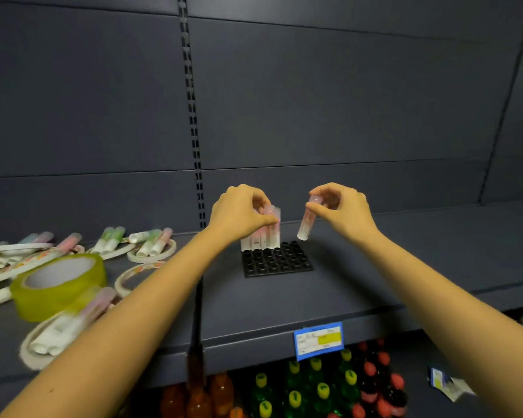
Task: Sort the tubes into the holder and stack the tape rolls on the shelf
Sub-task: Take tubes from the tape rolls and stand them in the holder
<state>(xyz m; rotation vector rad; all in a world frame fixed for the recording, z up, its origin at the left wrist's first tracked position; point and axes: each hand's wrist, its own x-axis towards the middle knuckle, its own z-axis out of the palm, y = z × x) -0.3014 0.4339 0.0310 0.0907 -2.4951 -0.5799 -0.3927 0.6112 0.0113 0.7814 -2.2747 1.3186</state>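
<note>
Holder [284, 263]: black tray of round holes, middle of the shelf [420, 260]. A few tubes [249, 243] stand upright in its far left row; the other holes are open.
Left hand [239, 212]: fingers curled, thumb and forefinger pinching the top of a pink tube [271, 224] in that row.
Right hand [341, 206]: fingertips pinching the cap end of a second tube [306, 223], tilted, its lower end above the holder's far right corner.
Far left: loose tubes [151, 242] lying over thin tape rolls [139, 274]; a wide green tape roll [58, 285] nearer.
Shelf edge: blue price label [319, 339]. Below: bottles [314, 387].
</note>
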